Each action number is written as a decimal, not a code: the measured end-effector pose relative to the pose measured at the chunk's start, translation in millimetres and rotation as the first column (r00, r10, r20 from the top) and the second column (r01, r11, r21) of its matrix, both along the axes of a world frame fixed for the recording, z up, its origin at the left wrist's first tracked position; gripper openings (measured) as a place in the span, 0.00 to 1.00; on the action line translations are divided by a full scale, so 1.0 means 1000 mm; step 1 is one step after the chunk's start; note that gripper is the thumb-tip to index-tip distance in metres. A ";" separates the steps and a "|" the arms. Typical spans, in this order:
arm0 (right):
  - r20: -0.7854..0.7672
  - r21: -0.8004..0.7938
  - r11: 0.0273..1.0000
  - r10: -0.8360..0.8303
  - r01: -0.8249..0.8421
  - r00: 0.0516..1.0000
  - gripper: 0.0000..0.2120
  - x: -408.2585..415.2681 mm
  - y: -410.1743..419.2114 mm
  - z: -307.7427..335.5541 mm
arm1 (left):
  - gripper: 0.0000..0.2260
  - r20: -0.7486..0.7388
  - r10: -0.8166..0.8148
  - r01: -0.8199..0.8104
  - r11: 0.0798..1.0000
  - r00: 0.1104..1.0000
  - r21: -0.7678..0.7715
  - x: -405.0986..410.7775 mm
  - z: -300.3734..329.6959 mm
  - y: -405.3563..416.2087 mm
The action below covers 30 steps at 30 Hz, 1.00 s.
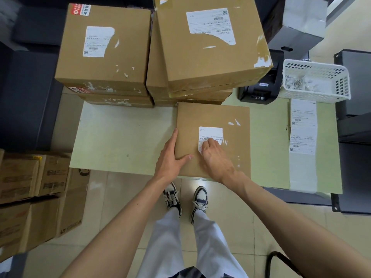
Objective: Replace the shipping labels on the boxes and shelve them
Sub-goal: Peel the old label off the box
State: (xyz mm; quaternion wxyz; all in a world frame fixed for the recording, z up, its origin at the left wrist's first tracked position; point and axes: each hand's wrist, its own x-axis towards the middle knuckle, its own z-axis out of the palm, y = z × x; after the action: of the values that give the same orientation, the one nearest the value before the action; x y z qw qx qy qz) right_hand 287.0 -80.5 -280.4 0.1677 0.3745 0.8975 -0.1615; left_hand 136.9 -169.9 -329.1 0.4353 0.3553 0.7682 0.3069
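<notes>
Head view looks straight down on a pale green table [124,137] where a flat cardboard box [236,117] lies near the front edge, a white shipping label [210,132] stuck on its top face. The left hand [170,157] holds the box by its left side — fingers straight along the edge, thumb laid across the top surface. The right hand [216,155] rests on the lower part of the label with its fingers curled down onto the paper; whether they pinch a corner of it or only press it flat cannot be told, since the knuckles hide the fingertips. Behind the box, at the back of the table, stand two stacks of larger cardboard boxes: the left stack [104,53] carries a partly torn label on top, and the right stack [210,43] carries a torn label too, with scraps of tape along its edges. To the right of the stacks sits a black label printer [261,91], and just beside it a white plastic basket [317,81] holding crumpled paper scraps. A strip of printed labels [303,137] lies along the right part of the table, running toward the front edge. On the floor to the left stand more brown cartons [36,189], and the person's sneakers [185,199] show on the tiles below the table edge.
</notes>
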 end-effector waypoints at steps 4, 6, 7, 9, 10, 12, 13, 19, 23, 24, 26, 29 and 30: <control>-0.075 0.006 0.998 -0.055 0.055 0.996 0.11 0.007 0.007 0.003 | 0.44 0.004 -0.002 0.002 1.000 1.000 0.007 -0.001 0.000 0.000; -0.156 -0.008 0.992 -0.125 0.125 0.980 0.06 0.008 0.004 0.000 | 0.44 0.008 0.006 -0.006 1.000 1.000 0.004 0.000 0.000 0.000; -0.182 -0.024 0.987 -0.159 0.157 0.970 0.07 0.009 0.002 -0.001 | 0.44 0.011 0.009 -0.009 1.000 1.000 0.004 0.000 -0.001 -0.001; -0.210 -0.057 0.978 -0.207 0.199 0.956 0.11 0.013 0.000 -0.003 | 0.44 0.019 0.011 -0.011 1.000 1.000 -0.001 -0.001 -0.001 0.000; -0.225 -0.056 0.976 -0.218 0.211 0.950 0.12 0.015 -0.001 -0.003 | 0.45 0.023 0.012 -0.012 1.000 1.000 -0.004 -0.001 -0.001 0.000; -0.247 -0.018 0.979 -0.203 0.205 0.948 0.14 0.017 -0.003 -0.003 | 0.45 0.026 0.014 -0.014 1.000 1.000 0.000 0.000 0.000 0.000; -0.240 0.010 0.982 -0.183 0.191 0.953 0.14 0.016 -0.005 -0.003 | 0.45 0.027 0.014 -0.014 1.000 1.000 0.003 0.000 0.001 0.000; -0.208 0.011 0.996 -0.085 0.089 0.974 0.02 0.013 0.002 -0.006 | 0.45 0.046 0.016 -0.016 1.000 0.999 -0.005 -0.001 -0.001 0.002; -0.215 -0.003 1.000 -0.028 0.028 0.976 0.03 0.019 0.021 -0.005 | 0.45 0.048 0.019 -0.019 1.000 0.999 -0.008 0.000 0.001 0.002; -0.221 -0.016 0.999 -0.033 0.031 0.975 0.04 0.020 0.026 -0.004 | 0.45 0.049 0.022 -0.022 1.000 0.999 -0.007 0.000 0.001 0.002; -0.236 -0.042 0.998 -0.055 0.046 0.970 0.06 0.023 0.032 -0.003 | 0.45 0.058 0.025 -0.024 1.000 0.998 -0.010 -0.001 0.001 0.002; -0.263 -0.066 0.991 -0.133 0.120 0.956 0.07 0.026 0.034 -0.003 | 0.45 0.073 0.024 -0.024 1.000 0.997 -0.011 -0.001 0.000 0.002; -0.269 -0.070 0.986 -0.162 0.149 0.949 0.07 0.026 0.031 -0.003 | 0.45 0.076 0.026 -0.025 1.000 0.997 -0.013 -0.001 0.000 0.002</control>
State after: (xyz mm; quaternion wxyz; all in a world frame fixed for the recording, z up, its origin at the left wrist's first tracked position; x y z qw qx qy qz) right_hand 313.2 -49.3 -283.5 0.0380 0.4140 0.8755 -0.2463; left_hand 136.3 -167.8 -328.8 0.4624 0.3309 0.7573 0.3212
